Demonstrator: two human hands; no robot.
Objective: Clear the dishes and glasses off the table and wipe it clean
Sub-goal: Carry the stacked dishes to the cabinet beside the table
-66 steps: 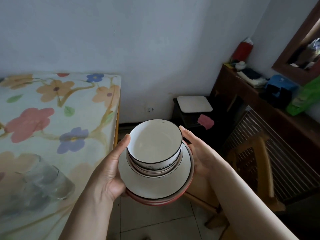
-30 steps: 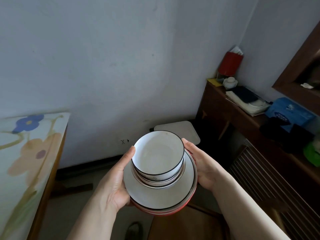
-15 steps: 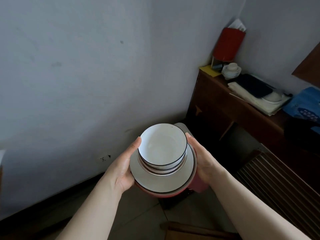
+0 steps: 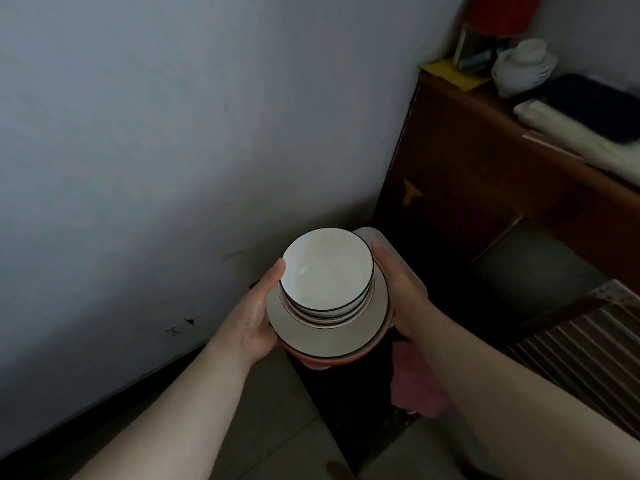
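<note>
my left hand (image 4: pixel 254 318) grips stack of dishes (image 4: pixel 329 315) from left, thumb against top bowl (image 4: pixel 325 268), fingers hidden under plate (image 4: pixel 325 339). my right hand (image 4: pixel 403 296) grips opposite side same way. stack held in air between my 2 hands, upright, above pink cloth (image 4: pixel 415 386), near wall (image 4: pixel 173 133), beside brown cabinet (image 4: pixel 467 188).
</note>
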